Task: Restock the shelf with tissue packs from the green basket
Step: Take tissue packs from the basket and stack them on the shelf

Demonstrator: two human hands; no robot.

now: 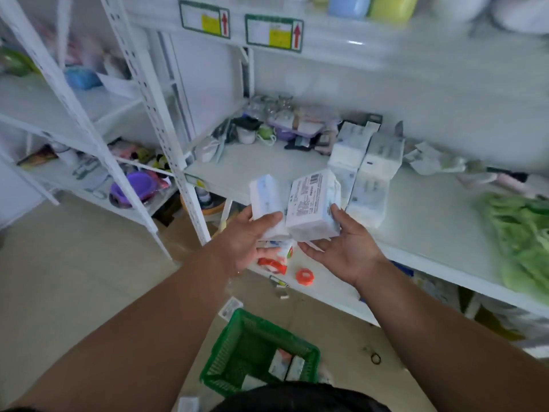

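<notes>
Orange tape rolls (304, 276) lie under the left hand (243, 242) and right hand (341, 245), each holding a tissue pack (312, 203) over the shelf (430, 221), while the green basket (258, 346) at 6 o'clock holds more packs (286, 367).

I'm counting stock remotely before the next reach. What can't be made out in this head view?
- Green basket: its near side is hidden by dark clothing at the bottom edge, so the number of packs left is unclear.
- Left hand: its grip covers the lower part of its tissue pack.
- Right hand's pack: the label print is too small to read.
- Stacked packs on the shelf: blurred, so no firm count.
</notes>
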